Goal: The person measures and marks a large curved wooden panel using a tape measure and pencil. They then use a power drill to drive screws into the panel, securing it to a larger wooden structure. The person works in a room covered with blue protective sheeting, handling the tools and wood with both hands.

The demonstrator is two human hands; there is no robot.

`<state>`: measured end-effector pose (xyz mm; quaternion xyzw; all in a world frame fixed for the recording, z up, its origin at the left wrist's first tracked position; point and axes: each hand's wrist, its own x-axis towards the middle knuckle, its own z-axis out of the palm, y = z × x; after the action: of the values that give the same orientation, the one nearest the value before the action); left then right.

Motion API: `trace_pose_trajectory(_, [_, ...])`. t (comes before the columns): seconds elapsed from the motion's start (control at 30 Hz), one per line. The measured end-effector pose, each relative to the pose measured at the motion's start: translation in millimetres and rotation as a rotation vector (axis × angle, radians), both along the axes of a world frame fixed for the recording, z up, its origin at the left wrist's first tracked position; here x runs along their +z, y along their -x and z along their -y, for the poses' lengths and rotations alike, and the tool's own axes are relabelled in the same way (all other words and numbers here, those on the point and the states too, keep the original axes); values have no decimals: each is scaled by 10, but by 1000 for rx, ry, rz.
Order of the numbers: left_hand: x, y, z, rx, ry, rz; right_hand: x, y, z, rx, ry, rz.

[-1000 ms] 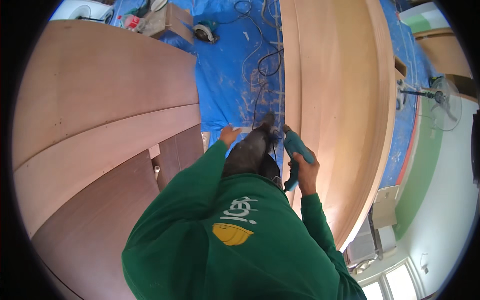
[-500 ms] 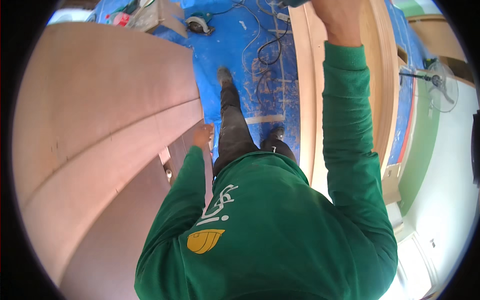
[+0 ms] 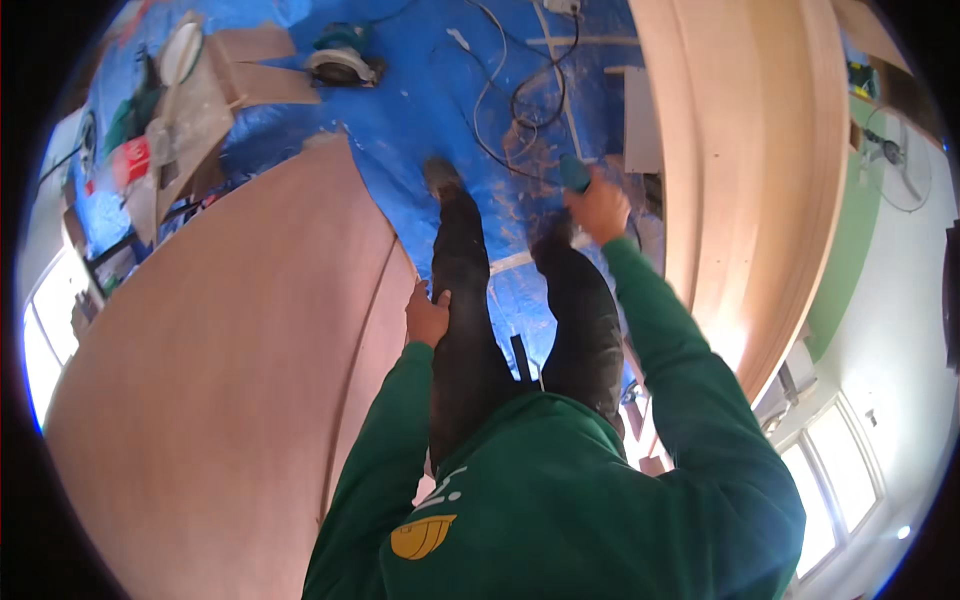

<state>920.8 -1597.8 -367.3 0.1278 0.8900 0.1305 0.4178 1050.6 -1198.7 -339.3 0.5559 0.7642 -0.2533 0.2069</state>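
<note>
1. Right hand (image 3: 598,208): raised in front of the body, grip closed around a teal power tool (image 3: 574,174). Only the tool's upper end shows above the knuckles; the rest is hidden inside the fist, so its kind cannot be told.
2. Position of the tool relative to the grip: it stands out of the top of the fist, pointing away from the body, just beside the inner edge of the tall curved wooden panel (image 3: 745,170) on the person's right. Whether it touches that panel cannot be told.
3. Left hand (image 3: 427,317): fingers curled over the near edge of the large wooden board (image 3: 220,400) that fills the left of the view. The grip rests on that edge, close against the person's left leg.
4. Floor: covered by a blue tarp (image 3: 420,120) strewn with wood dust. The person's dark-trousered legs stand on it between the board and the curved panel.
5. Cables (image 3: 520,95) lie looped on the tarp beyond the feet, near the tool hand.
6. A circular saw (image 3: 342,62) lies at the far end of the tarp, well apart from both hands.
7. A standing fan (image 3: 895,165) is beyond the curved panel, at the right.
</note>
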Motion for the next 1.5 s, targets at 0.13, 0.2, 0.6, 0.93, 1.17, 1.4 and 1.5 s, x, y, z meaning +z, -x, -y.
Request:
trace_pose_trajectory(0.13, [67,154,-465,-10,27,70,-1527,-765,-640,-652,163,-558])
trace_pose_trajectory(0.2, [130,288,-654,-54,99,13,-1983,-1068,-761,-987,307,-812])
trace_pose_trajectory(0.6, [78,526,-1198,-244,200,-63,-3690,-2125,-2278,-1382,199,-1569])
trace_pose_trajectory(0.93, [86,695,-1299,-274,234,-82,-3492,-1932,-1391,-599,-320,-12])
trace_pose_trajectory(1.17, [175,570,-1038,-165,276,-39,-2181,-766,626,664,287,-517])
trace_pose_trajectory(1.4, [612,1387,-1166,-93,114,83,695,883,580,-125,702,-488])
trace_pose_trajectory(1.5, [511,1473,-975,-94,92,209,736,1060,211,-204,727,-401])
